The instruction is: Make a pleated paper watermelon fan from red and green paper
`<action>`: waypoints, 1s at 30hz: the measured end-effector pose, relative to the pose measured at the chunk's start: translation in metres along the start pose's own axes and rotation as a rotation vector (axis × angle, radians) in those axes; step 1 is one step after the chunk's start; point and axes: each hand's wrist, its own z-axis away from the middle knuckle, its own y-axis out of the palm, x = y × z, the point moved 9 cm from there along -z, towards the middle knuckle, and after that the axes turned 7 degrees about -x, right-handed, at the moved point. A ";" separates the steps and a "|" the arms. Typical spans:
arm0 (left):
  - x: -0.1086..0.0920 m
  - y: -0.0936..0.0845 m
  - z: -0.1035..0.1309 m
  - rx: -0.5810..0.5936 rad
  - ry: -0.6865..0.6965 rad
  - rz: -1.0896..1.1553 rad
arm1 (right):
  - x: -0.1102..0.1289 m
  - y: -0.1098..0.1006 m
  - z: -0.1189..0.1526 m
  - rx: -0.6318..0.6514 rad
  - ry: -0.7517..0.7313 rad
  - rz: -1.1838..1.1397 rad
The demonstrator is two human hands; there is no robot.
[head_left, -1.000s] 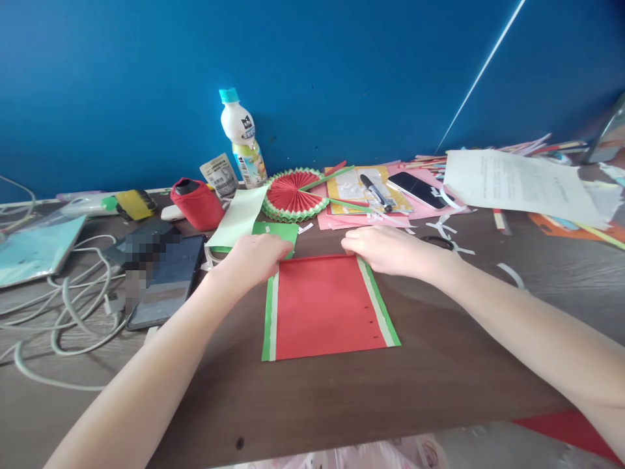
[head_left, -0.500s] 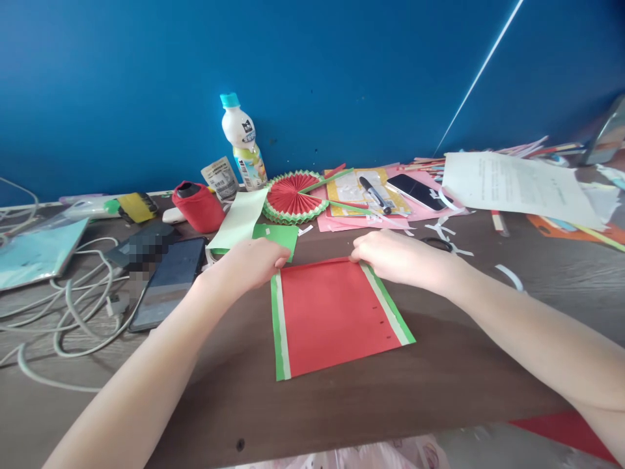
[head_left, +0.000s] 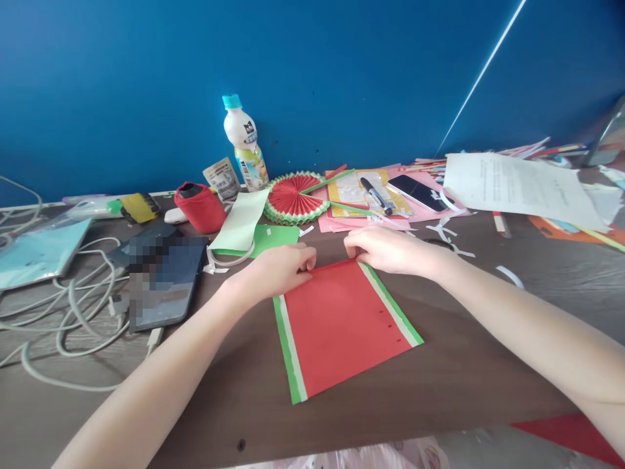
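Note:
A red sheet of paper (head_left: pixel 342 326) with pale and green strips along both sides lies on the dark wooden table. A few small black marks show near its right strip. My left hand (head_left: pixel 282 268) is closed with its fingertips on the far edge, at the left part, covering the far left corner. Farther right, my right hand (head_left: pixel 383 249) pinches the same far edge close to the right strip. That far edge looks slightly raised or folded under my fingers; how far, I cannot tell.
Beyond my hands stand a pleated red-and-green paper fan (head_left: pixel 295 197) and a drink bottle (head_left: pixel 247 143). Green paper (head_left: pixel 276 240), a pen (head_left: pixel 375 195) and a phone (head_left: pixel 420 193) lie nearby. Cables (head_left: pixel 73 326) and a dark tablet (head_left: pixel 176 286) are left; a printed sheet (head_left: pixel 522 189) is right.
My left hand has slid right along the far edge, towards my right hand. The red paper has turned a little, its near left corner coming closer to me.

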 end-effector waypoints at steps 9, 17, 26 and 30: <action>0.008 -0.004 0.002 0.079 -0.156 0.331 | 0.012 -0.025 -0.002 -0.169 -0.051 -0.134; 0.011 0.002 0.004 0.190 -0.197 0.471 | 0.022 -0.035 -0.002 -0.248 -0.102 -0.148; 0.012 0.001 0.006 0.192 -0.245 0.666 | 0.011 -0.039 -0.001 -0.253 0.008 -0.350; 0.016 -0.006 0.006 0.141 -0.261 0.654 | 0.000 -0.032 -0.002 -0.209 0.097 -0.496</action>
